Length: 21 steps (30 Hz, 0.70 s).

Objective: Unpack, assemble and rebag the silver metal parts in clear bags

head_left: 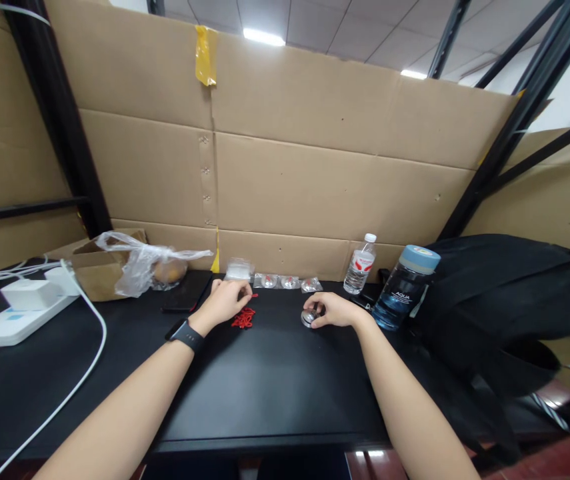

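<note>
My left hand [227, 300], with a black watch on its wrist, pinches a small red piece [255, 295] whose kind I cannot make out. Just below it on the black table [269, 393] lies a pile of similar red pieces [243, 318]. To the right, the fingers of my right hand [331, 310] close around a round, shiny silver object [309, 318] resting on the tabletop. Behind both hands sit several small round items in clear packets [289, 282], with red marks on them. A clear plastic box [239, 269] stands behind my left hand.
On the right are a water bottle [359, 267], a blue-lidded bottle [405, 287] and a black backpack [505, 307]. At left lie a power strip [25, 317] with a white cable [97, 347], a paper bag [97, 270] and a plastic bag [139, 267]. A cardboard wall [285, 180] closes the back.
</note>
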Available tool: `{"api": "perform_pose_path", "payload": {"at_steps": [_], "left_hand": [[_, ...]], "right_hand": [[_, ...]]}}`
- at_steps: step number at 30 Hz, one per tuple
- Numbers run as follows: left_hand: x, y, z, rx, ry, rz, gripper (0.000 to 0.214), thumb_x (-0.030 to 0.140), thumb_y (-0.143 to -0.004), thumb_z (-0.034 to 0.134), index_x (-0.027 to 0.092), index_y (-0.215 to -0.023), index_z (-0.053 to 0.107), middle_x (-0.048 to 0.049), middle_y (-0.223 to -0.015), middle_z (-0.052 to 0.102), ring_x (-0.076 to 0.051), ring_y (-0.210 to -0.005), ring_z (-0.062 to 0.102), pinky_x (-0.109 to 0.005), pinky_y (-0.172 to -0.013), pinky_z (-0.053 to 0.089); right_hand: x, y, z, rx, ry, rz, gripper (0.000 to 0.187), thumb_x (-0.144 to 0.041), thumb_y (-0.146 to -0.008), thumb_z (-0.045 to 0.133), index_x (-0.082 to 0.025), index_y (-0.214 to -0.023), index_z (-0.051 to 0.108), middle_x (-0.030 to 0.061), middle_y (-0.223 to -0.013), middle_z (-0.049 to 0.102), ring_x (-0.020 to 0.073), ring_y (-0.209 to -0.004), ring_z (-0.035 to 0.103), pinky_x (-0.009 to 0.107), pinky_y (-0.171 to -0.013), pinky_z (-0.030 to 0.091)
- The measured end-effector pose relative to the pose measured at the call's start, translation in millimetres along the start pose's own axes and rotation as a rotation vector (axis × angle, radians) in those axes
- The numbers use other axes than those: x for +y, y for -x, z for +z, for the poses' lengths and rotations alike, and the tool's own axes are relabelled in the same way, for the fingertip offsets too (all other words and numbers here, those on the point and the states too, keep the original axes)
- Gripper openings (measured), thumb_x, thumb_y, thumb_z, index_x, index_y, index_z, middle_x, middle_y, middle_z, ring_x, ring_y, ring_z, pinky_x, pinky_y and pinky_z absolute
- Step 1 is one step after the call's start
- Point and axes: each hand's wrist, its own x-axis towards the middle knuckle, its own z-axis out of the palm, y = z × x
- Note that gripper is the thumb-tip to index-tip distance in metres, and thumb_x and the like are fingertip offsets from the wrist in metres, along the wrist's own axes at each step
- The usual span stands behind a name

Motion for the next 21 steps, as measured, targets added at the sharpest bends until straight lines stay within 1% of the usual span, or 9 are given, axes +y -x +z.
{"api": "perform_pose_path", "payload": {"at_steps": [2,5,8,10,12,15,18,21], "left_hand": [[11,0,-0.1,0.022,0.046,0.005,0.013,0.025,-0.085,0.059,0.026,-0.092,0.07,0.0016,-0.093,0.076,-0.02,-0.089,0.068,-0.032,-0.082,0.033],[26,1,2.7,0.043,0.079,0.026,0.018,0.028,-0.088,0.058,0.028,-0.096,0.074,0.0001,-0.1,0.077,-0.022,-0.096,0.068,-0.033,-0.088,0.035],[41,3,5.5,0.057,0.127,0.042,0.019,0.035,-0.092,0.058,0.029,-0.094,0.075,-0.001,-0.102,0.077,-0.023,-0.1,0.067,-0.035,-0.091,0.036],[50,5,5.8,0.073,0.174,0.035,0.019,0.038,-0.093,0.057,0.029,-0.093,0.075,-0.0005,-0.102,0.077,-0.023,-0.099,0.067,-0.036,-0.092,0.036],[59,7,5.7,0.099,0.228,0.027,0.02,0.038,-0.095,0.056,0.027,-0.094,0.073,-0.0001,-0.101,0.076,-0.022,-0.098,0.067,-0.035,-0.091,0.038],[68,9,7.1,0.133,0.309,0.023,0.018,0.033,-0.095,0.054,0.024,-0.094,0.069,-0.0005,-0.098,0.074,-0.02,-0.092,0.067,-0.032,-0.086,0.042],[70,9,11.5,0.156,0.377,0.024,0.016,0.029,-0.095,0.053,0.022,-0.093,0.067,-0.0014,-0.095,0.073,-0.019,-0.087,0.066,-0.029,-0.082,0.045],[68,9,16.6,0.177,0.433,0.028,0.017,0.029,-0.096,0.051,0.021,-0.092,0.066,-0.0024,-0.094,0.072,-0.018,-0.086,0.066,-0.028,-0.081,0.047]], "right_hand": [[-1,1,-1,0.053,-0.009,-0.026,0.044,-0.026,-0.064,0.085,-0.021,-0.106,0.072,0.0029,-0.094,0.071,0.0181,-0.081,0.063,0.028,-0.073,0.049],[-9,-3,4,0.218,-0.065,-0.103,0.047,-0.026,-0.068,0.084,-0.022,-0.112,0.069,0.0042,-0.102,0.069,0.0176,-0.083,0.063,0.028,-0.07,0.05],[-25,-12,19,0.397,-0.202,-0.175,0.05,-0.026,-0.072,0.081,-0.024,-0.119,0.065,0.0064,-0.113,0.066,0.0181,-0.09,0.063,0.028,-0.071,0.052],[-39,-19,33,0.466,-0.316,-0.213,0.049,-0.028,-0.074,0.08,-0.025,-0.12,0.063,0.007,-0.119,0.065,0.0185,-0.094,0.065,0.03,-0.075,0.054],[-54,-24,45,0.501,-0.426,-0.243,0.049,-0.03,-0.073,0.082,-0.025,-0.118,0.062,0.0073,-0.122,0.065,0.0192,-0.096,0.066,0.031,-0.076,0.055],[-71,-26,58,0.525,-0.532,-0.279,0.048,-0.032,-0.073,0.082,-0.025,-0.115,0.061,0.0075,-0.117,0.067,0.0209,-0.099,0.067,0.031,-0.076,0.055],[-80,-25,62,0.566,-0.573,-0.285,0.044,-0.034,-0.072,0.083,-0.024,-0.11,0.062,0.0073,-0.115,0.068,0.0218,-0.1,0.067,0.032,-0.075,0.055],[-81,-24,62,0.574,-0.582,-0.275,0.042,-0.035,-0.07,0.083,-0.024,-0.105,0.063,0.0078,-0.116,0.068,0.0224,-0.099,0.067,0.033,-0.075,0.054]]}}
